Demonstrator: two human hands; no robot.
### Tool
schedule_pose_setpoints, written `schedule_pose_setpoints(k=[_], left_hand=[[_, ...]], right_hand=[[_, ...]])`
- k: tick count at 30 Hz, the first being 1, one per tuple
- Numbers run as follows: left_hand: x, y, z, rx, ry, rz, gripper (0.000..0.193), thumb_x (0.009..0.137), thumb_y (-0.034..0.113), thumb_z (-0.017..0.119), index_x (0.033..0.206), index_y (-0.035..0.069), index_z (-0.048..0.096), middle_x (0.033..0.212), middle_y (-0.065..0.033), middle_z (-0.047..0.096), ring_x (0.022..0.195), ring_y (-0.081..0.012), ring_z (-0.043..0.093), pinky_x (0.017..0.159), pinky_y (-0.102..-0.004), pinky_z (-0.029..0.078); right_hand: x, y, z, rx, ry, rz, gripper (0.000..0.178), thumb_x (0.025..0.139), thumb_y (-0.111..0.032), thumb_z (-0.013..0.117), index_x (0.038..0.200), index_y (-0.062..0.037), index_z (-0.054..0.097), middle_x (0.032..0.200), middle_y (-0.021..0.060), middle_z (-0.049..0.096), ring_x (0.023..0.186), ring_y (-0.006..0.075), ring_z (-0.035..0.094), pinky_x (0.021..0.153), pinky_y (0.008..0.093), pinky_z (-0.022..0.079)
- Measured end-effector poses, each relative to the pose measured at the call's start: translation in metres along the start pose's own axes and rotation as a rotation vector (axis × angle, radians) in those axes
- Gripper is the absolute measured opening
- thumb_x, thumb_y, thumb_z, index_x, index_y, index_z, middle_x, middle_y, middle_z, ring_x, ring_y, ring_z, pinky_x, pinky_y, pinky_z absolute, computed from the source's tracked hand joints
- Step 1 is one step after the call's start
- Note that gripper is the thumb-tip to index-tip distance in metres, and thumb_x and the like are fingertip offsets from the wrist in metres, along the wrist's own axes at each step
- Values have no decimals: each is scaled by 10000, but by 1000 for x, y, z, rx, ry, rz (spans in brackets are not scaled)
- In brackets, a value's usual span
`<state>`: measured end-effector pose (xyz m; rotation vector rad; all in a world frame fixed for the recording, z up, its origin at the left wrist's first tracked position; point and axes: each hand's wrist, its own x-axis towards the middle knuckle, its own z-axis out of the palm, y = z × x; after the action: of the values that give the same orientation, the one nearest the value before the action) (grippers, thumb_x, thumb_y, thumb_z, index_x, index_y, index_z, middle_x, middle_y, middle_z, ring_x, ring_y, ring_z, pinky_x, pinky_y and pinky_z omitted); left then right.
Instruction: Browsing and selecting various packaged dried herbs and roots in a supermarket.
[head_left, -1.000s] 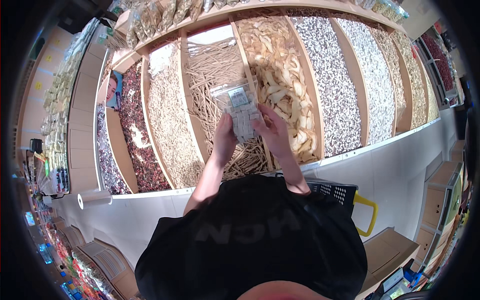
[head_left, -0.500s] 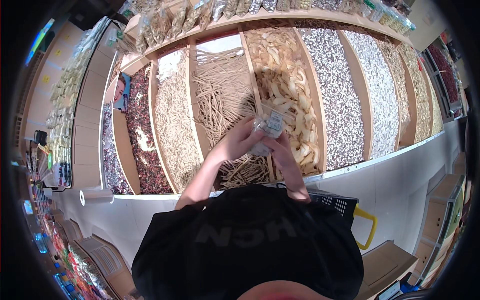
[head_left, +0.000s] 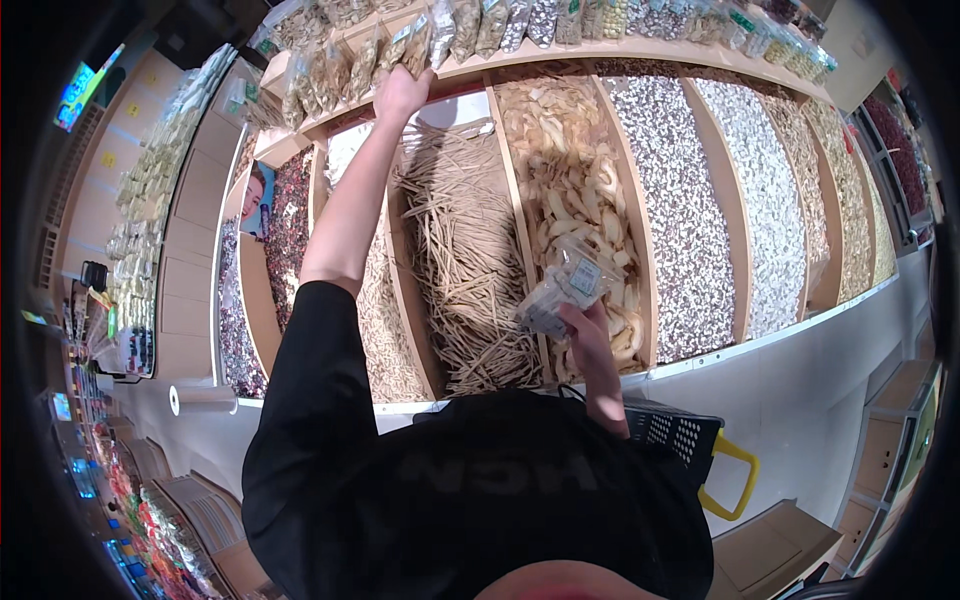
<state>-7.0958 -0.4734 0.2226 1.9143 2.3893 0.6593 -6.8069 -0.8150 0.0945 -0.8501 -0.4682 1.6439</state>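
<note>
My left arm stretches far forward to the shelf above the bins. There my left hand (head_left: 402,95) has its fingers closed against the lower end of a clear bag of brownish dried goods (head_left: 418,48), one in a row of upright bags. Closer in, my right hand (head_left: 590,332) grips a clear plastic bag (head_left: 562,290) with pale contents and a white label. This bag hangs above the border between a bin of thin brown dried sticks (head_left: 465,240) and a bin of yellowish dried slices (head_left: 570,175).
More bins flank these, holding black-and-white pieces (head_left: 675,200), white pieces (head_left: 765,190) and dark reddish pieces (head_left: 290,210). Wooden dividers separate them. A black basket with a yellow handle (head_left: 740,485) is at my right side. A plastic roll (head_left: 200,401) sits at the left front edge.
My left hand has left the labelled bag and reached forward to the bags on the shelf. My right hand alone now holds the labelled bag, slightly lower and tilted.
</note>
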Motion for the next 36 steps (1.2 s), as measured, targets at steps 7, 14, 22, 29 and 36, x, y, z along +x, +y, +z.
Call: schedule_pose_setpoints(k=[7,14,22,29,36], left_hand=[[0,16,-7,21,137,-40,584,833,517,538,1066,-14,613,1020,-233,650,979,-362,627,855,-445,483],[-40,0,-10,-806,80,-31,446,866,362,459,1008,-45,574,900,-219,677,729,-275,651,604,-341,456],[-169,1,-62,-1377,-329,29,346,1007,272,341,1134,-25,463,940,-279,648,572,-165,621,386,-204,355],[-248,-11,-44,-1861,-728,-295,478,881,270,372,1242,-20,490,1018,-182,625,901,-270,625,785,-382,523],[-323,-4,4,-2757,-1297,-165,670,910,488,500,1368,18,361,585,12,445,501,-115,409,448,-249,355]], right_hand=[[-8,-12,-18,39,-20,-51,412,847,-45,590,1243,1,485,1133,105,611,1005,184,606,841,276,485],[-4,-13,-15,-21,62,-50,397,864,-44,570,1248,6,483,1146,89,605,953,142,608,779,245,478],[0,-7,0,-13,61,-25,411,877,-45,577,1272,3,471,1178,76,588,1084,173,569,935,299,445],[-18,-1,13,27,-8,-61,406,883,-47,570,1274,1,471,1183,79,587,1090,183,567,934,315,447],[-43,10,-3,-8,84,22,409,884,-49,568,1278,1,467,1186,89,585,1091,195,572,942,327,454]])
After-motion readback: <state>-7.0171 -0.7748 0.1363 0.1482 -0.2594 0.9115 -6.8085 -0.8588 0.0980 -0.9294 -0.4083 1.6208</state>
